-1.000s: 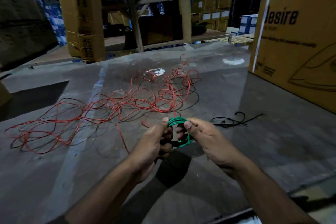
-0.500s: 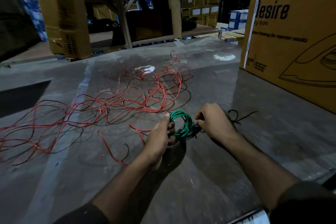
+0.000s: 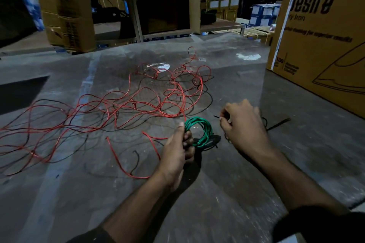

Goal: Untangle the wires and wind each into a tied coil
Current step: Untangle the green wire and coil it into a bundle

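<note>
Green coil (image 3: 199,131) held near upright over the desk (image 3: 227,187), ring face turned roughly toward the camera.

Left hand (image 3: 177,154) clamped on the coil's left side; right hand (image 3: 243,126) just beside it, fingertips pinched together on a thin black tie (image 3: 216,117). Several glossy green loops, bunched tight. Red wire (image 3: 138,104) and black wire (image 3: 199,102) sprawled loose across the desk behind.

One green coil (image 3: 199,131) (two hands (image 3: 178,152))
</note>
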A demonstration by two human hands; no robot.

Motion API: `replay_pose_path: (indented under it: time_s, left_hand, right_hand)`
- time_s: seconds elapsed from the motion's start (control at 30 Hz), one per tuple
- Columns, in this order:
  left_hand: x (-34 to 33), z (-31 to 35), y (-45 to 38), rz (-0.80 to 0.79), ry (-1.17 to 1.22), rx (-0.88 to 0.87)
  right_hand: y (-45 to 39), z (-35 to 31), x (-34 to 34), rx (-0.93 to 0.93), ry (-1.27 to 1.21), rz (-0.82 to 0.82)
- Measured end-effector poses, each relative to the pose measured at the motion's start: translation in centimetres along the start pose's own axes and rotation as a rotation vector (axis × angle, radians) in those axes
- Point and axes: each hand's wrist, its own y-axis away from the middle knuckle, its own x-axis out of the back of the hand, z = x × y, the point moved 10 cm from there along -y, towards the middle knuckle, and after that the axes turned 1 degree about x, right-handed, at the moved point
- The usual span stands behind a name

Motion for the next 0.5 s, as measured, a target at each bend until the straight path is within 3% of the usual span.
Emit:
replay_pose_path:
  time_s: [0.1, 0.3, 0.5]
  left_hand:
    - [0.1, 0.0, -0.1, -0.004, 0.025, 0.009]
    - [0.0, 0.1, -0.1, -0.009, 0.053, 0.016]
    - [0.1, 0.3, 0.4, 0.004, 0.045, 0.017]
  right_hand:
    - [0.3, 0.2, -1.2, 0.002, 0.003, -0.087]
    - [1.0, -0.5, 2.6, 0.099, 0.208, 0.29]
    - [1.5, -1.6, 4.1, 0.233, 0.102, 0.411]
